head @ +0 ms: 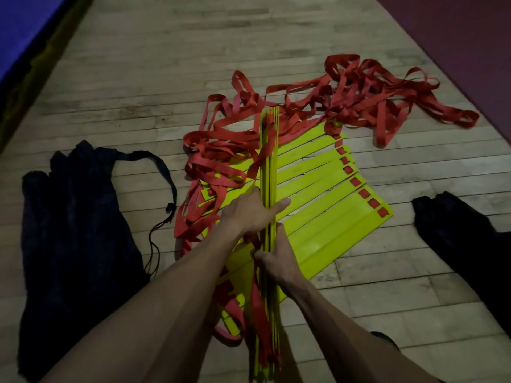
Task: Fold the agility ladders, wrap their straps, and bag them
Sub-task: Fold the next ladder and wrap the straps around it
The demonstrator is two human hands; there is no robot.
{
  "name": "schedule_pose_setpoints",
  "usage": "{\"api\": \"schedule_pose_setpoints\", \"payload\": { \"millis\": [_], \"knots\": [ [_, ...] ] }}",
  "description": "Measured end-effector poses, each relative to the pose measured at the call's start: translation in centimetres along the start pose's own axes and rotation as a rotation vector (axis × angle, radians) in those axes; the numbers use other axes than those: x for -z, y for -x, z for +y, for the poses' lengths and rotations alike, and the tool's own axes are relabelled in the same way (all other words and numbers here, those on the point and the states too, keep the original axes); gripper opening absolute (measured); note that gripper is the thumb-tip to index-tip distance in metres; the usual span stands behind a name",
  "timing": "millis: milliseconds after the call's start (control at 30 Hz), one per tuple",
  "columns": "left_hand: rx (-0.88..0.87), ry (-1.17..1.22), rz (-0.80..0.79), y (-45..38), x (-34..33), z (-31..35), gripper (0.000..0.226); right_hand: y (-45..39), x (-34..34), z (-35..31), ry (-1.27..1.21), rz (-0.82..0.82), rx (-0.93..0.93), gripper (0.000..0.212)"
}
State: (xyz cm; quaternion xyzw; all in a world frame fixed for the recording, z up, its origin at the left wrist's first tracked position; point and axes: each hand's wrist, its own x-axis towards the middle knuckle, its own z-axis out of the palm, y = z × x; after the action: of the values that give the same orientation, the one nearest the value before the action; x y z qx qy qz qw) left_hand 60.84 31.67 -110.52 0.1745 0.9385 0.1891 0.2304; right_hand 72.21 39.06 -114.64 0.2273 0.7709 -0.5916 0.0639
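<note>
I grip the upright stack of yellow rungs (269, 189) with my right hand (276, 258) and left hand (249, 214), mid-fold over the wooden floor (138, 78). Next, I judge, comes gathering the flat rungs (331, 205), then the red straps (359, 89) beyond.

Wooden plank floor (166, 64), pale and worn, is seen throughout. A dark drawstring bag (77, 244) is laid flat on it at the left, its cord (163, 189) looped out toward the middle. Yellow ladder rungs (326, 214) are fanned flat on the boards at centre, red webbing slotted through their far ends. Loose red straps (359, 95) are piled in a tangle on the floor beyond and to the left of the rungs. A second dark fabric item (464, 233) is spread on the floor at the right. The floor is bordered by a blue mat (25, 29) at upper left and a dark red mat (464, 37) at upper right.
</note>
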Motion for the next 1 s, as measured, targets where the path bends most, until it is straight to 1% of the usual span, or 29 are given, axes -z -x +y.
{"api": "schedule_pose_setpoints", "payload": {
  "millis": [33, 67, 133, 200, 233, 267, 367, 467, 533, 567, 600, 633, 700, 733, 800, 833, 867, 933, 1000],
  "knots": [
    [0.026, -0.035, -0.023, -0.1, 0.6, -0.1, 0.108, 0.2, -0.2, 0.0, 0.004, -0.001, 0.005, 0.051],
    [0.03, -0.063, -0.041, -0.4, 0.8, -0.3, 0.107, 0.4, -0.4, -0.1, 0.01, -0.001, 0.009, 0.05],
    [0.031, -0.079, -0.062, -0.6, 0.7, -0.8, 0.085, 0.2, -0.8, -0.3, 0.026, 0.004, 0.03, 0.052],
    [0.025, -0.006, -0.06, -0.6, 0.3, -0.9, 0.062, -0.1, -1.0, -0.9, 0.027, 0.027, 0.06, 0.058],
    [0.02, 0.031, -0.049, -0.4, 0.2, -0.9, 0.057, -0.3, -1.2, -1.4, 0.012, 0.043, 0.082, 0.061],
    [0.007, 0.038, -0.04, -0.3, 0.2, -0.8, 0.057, -0.5, -1.3, -1.8, 0.002, 0.059, 0.105, 0.064],
    [-0.043, -0.043, -0.081, 0.5, 1.4, -0.5, 0.07, -0.7, -1.1, -2.6, -0.014, 0.086, 0.116, 0.064],
    [-0.059, -0.044, -0.155, 0.9, 3.5, -0.8, 0.077, -0.5, 0.0, -2.5, -0.025, 0.107, 0.064, 0.052],
    [-0.032, 0.056, -0.164, 1.0, 4.8, -0.8, 0.084, -0.3, 0.4, -2.1, 0.023, 0.082, 0.061, 0.05],
    [-0.013, 0.133, -0.136, 0.9, 5.1, -0.7, 0.084, -0.1, 0.5, -2.1, 0.061, 0.054, 0.071, 0.051],
    [0.003, 0.199, -0.087, 0.7, 5.2, -0.7, 0.081, 0.2, 0.5, -2.3, 0.099, 0.027, 0.084, 0.054],
    [0.017, 0.235, -0.027, 0.6, 5.1, -0.6, 0.073, 0.3, 0.3, -2.2, 0.135, 0.012, 0.077, 0.057],
    [0.029, 0.233, 0.093, 0.3, 4.3, -0.8, 0.054, 0.0, -0.1, -2.7, 0.146, 0.013, 0.058, 0.064],
    [0.035, 0.236, 0.141, 0.2, 3.7, -0.9, 0.048, -0.3, -0.3, -3.3, 0.149, 0.022, 0.069, 0.068],
    [0.003, 0.243, 0.158, 0.4, 3.0, -0.9, 0.044, -1.4, -0.7, -4.2, 0.149, 0.05, 0.099, 0.089],
    [-0.028, 0.231, 0.129, 0.7, 2.7, -0.8, 0.042, -2.0, -0.8, -4.6, 0.152, 0.066, 0.093, 0.097],
    [-0.061, 0.211, 0.093, 0.9, 2.4, -0.9, 0.041, -2.4, -0.7, -4.8, 0.16, 0.08, 0.08, 0.096],
    [-0.085, 0.204, 0.045, 1.2, 2.1, -1.5, 0.046, -2.5, -0.1, -4.9, 0.188, 0.104, 0.038, 0.078],
    [-0.076, 0.262, 0.025, 1.3, 2.3, -2.3, 0.052, -2.1, 0.4, -4.2, 0.213, 0.087, 0.03, 0.075]
  ]
}}
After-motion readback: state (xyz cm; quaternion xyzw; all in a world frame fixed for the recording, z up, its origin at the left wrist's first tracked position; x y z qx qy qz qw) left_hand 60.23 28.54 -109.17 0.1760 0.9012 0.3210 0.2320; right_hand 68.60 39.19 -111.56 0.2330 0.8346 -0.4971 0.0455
